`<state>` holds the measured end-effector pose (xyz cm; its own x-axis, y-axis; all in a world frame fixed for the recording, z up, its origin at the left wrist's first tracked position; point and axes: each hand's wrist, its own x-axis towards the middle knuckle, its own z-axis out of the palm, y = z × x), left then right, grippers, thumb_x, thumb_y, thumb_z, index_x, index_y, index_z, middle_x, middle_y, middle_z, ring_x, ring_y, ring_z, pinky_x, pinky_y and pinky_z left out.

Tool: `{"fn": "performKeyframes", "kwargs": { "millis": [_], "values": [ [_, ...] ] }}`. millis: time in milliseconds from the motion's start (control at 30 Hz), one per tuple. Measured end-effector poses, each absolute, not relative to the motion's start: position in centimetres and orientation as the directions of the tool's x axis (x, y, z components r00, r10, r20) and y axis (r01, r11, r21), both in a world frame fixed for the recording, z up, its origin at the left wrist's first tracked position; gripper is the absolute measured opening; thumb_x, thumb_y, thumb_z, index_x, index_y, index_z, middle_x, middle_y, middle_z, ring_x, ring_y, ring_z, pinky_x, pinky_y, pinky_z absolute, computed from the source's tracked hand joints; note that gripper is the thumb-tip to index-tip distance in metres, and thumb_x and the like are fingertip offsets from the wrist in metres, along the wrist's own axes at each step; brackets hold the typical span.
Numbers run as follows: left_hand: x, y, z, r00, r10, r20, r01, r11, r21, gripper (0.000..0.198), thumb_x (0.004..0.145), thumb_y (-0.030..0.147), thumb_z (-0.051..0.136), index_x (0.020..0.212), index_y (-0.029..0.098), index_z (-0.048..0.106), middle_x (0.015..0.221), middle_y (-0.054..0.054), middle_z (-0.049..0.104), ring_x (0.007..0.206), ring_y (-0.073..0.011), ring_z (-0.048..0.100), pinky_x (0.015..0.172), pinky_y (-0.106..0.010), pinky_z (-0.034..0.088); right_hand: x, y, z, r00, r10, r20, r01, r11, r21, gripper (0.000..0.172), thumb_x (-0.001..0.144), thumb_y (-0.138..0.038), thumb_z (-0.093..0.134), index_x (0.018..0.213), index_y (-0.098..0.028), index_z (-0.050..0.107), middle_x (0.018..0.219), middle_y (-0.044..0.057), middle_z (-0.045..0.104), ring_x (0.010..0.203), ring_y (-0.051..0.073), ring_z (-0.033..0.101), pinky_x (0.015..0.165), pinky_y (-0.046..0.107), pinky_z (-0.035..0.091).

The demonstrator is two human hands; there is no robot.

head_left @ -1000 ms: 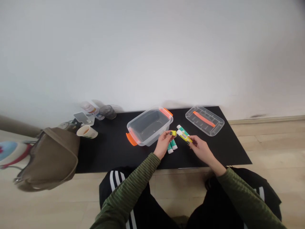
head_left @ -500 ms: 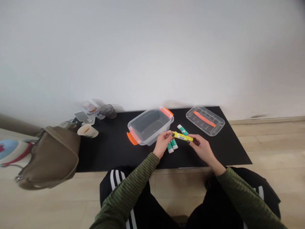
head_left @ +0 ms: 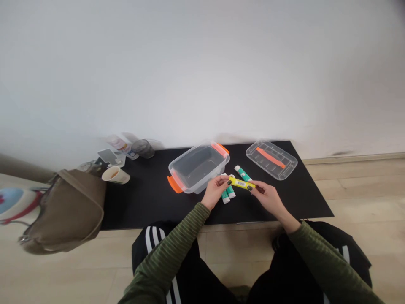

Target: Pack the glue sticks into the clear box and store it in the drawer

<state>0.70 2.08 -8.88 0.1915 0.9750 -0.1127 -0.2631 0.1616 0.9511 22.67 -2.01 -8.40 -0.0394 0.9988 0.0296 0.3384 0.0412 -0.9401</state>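
Yellow glue stick (head_left: pixel 241 183) is hanging level above the black table (head_left: pixel 142 202), pinched at its left end by the fingertips of the left hand (head_left: pixel 215 190) and at its right end by those of the right hand (head_left: pixel 267 197). Two white-and-green glue sticks (head_left: pixel 231 192) are lying side by side just nearer than the yellow one, and a third white-and-green glue stick (head_left: pixel 242 173) is lying just beyond it. A clear plastic box (head_left: pixel 186 179) with orange handles is sitting to the left, its clear lid (head_left: pixel 271 154) is lying to the right, and a paper cup (head_left: pixel 115 175) is standing further left beside a brown bag (head_left: pixel 66 213).
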Motion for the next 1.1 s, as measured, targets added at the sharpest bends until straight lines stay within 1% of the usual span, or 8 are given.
{"fn": "performKeyframes", "kwargs": {
  "millis": [133, 333, 500, 633, 767, 867, 1000, 1100],
  "values": [
    [0.6, 2.0, -8.6, 0.226, 0.969, -0.104, -0.237, 0.158, 0.959, 0.036, 0.068, 0.040, 0.083, 0.090, 0.015, 0.070, 0.097, -0.009, 0.074, 0.093, -0.0205, 0.070, 0.088, -0.033, 0.054, 22.7, -2.1, -8.3, -0.055, 0.998, -0.043, 0.260, -0.027, -0.965, 0.041, 0.085, -0.051, 0.060, 0.108, -0.018, 0.070, 0.079, 0.005, 0.073, 0.066, 0.018, 0.066, 0.066, 0.031, 0.054],
    [0.8, 2.0, -8.9, 0.234, 0.968, -0.087, -0.220, 0.140, 0.966, 0.037, 0.068, 0.041, 0.082, 0.093, 0.016, 0.070, 0.098, -0.009, 0.074, 0.093, -0.0204, 0.070, 0.089, -0.034, 0.054, 22.5, -1.9, -8.1, -0.058, 0.990, -0.127, 0.138, -0.118, -0.983, 0.049, 0.080, -0.059, 0.063, 0.101, -0.016, 0.071, 0.075, 0.007, 0.074, 0.059, 0.017, 0.065, 0.055, 0.028, 0.051],
    [0.8, 2.1, -8.3, 0.249, 0.968, -0.032, -0.121, 0.064, 0.991, 0.032, 0.077, 0.039, 0.075, 0.100, 0.017, 0.070, 0.106, -0.009, 0.073, 0.098, -0.0212, 0.069, 0.092, -0.036, 0.053, 22.3, -2.0, -8.2, -0.172, 0.972, -0.160, 0.169, -0.131, -0.977, 0.039, 0.083, -0.050, 0.061, 0.102, -0.017, 0.070, 0.080, 0.006, 0.075, 0.066, 0.016, 0.068, 0.058, 0.027, 0.051],
    [1.1, 3.1, -8.0, 0.269, 0.957, 0.107, 0.132, -0.147, 0.980, 0.027, 0.089, 0.033, 0.059, 0.110, 0.021, 0.070, 0.113, -0.008, 0.072, 0.106, -0.0220, 0.067, 0.098, -0.038, 0.052, 22.4, -1.7, -8.3, -0.184, 0.964, -0.194, 0.284, -0.137, -0.949, 0.026, 0.085, -0.041, 0.059, 0.096, -0.019, 0.067, 0.082, 0.004, 0.075, 0.068, 0.016, 0.069, 0.065, 0.027, 0.051],
    [1.5, 4.6, -9.3, 0.326, 0.908, 0.263, 0.451, -0.393, 0.801, 0.035, 0.093, 0.018, 0.045, 0.122, 0.019, 0.064, 0.131, -0.009, 0.064, 0.124, -0.0244, 0.057, 0.110, -0.044, 0.042, 22.8, -1.2, -8.2, -0.028, 0.981, -0.194, 0.529, -0.150, -0.835, 0.020, 0.089, -0.037, 0.053, 0.086, -0.022, 0.065, 0.077, 0.001, 0.074, 0.065, 0.016, 0.067, 0.066, 0.027, 0.048],
    [2.0, 5.2, -10.9, 0.409, 0.876, 0.255, 0.644, -0.475, 0.600, 0.038, 0.090, 0.012, 0.045, 0.124, 0.012, 0.060, 0.137, -0.015, 0.058, 0.129, -0.0280, 0.052, 0.111, -0.047, 0.040, 22.7, -1.1, -7.8, 0.070, 0.987, -0.146, 0.747, -0.149, -0.648, 0.017, 0.089, -0.034, 0.053, 0.085, -0.023, 0.066, 0.076, 0.001, 0.071, 0.068, 0.017, 0.065, 0.062, 0.026, 0.041],
    [2.4, 5.1, -12.2, 0.480, 0.842, 0.245, 0.746, -0.539, 0.392, 0.032, 0.088, 0.013, 0.050, 0.119, 0.012, 0.061, 0.128, -0.016, 0.062, 0.123, -0.0277, 0.055, 0.110, -0.048, 0.041, 22.0, -1.4, -7.3, 0.115, 0.992, -0.056, 0.898, -0.127, -0.422, 0.018, 0.090, -0.036, 0.054, 0.086, -0.023, 0.066, 0.083, 0.004, 0.068, 0.079, 0.018, 0.061, 0.058, 0.025, 0.033],
    [2.5, 4.9, -12.3, 0.487, 0.831, 0.268, 0.757, -0.555, 0.346, 0.025, 0.088, 0.012, 0.051, 0.110, 0.016, 0.063, 0.112, -0.013, 0.066, 0.111, -0.0262, 0.059, 0.108, -0.047, 0.042, 21.7, -1.7, -7.2, 0.067, 0.996, 0.056, 0.938, -0.044, -0.344, 0.018, 0.091, -0.035, 0.055, 0.083, -0.023, 0.066, 0.087, 0.005, 0.066, 0.093, 0.020, 0.056, 0.060, 0.025, 0.033]
  ]
}}
